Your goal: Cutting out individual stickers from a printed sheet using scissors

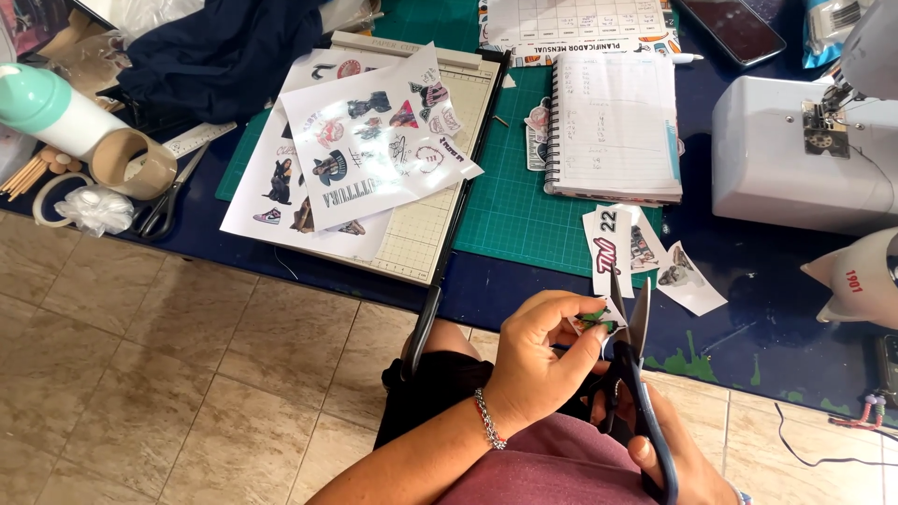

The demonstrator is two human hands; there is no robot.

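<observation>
Over the lap, off the desk (524, 281) near edge | left hand (538, 360) pinches small sticker cutout (597, 320), steadying it between blades | right hand (669, 458) clamped on scissors (634, 374) | trimmed stickers (645, 252) lie at near edge.

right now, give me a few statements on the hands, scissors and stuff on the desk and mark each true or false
1. The left hand pinches a small printed paper cutout. True.
2. The right hand holds black-handled metal scissors with the blades pointing up. True.
3. The spiral-bound white notebook lies on the tiled floor. False: it lies on the green gridded cutting mat.
4. The white sewing machine stands at the left of the desk. False: it stands at the right.
5. Printed white sticker sheets lie on the cream paper trimmer board. True.
</observation>
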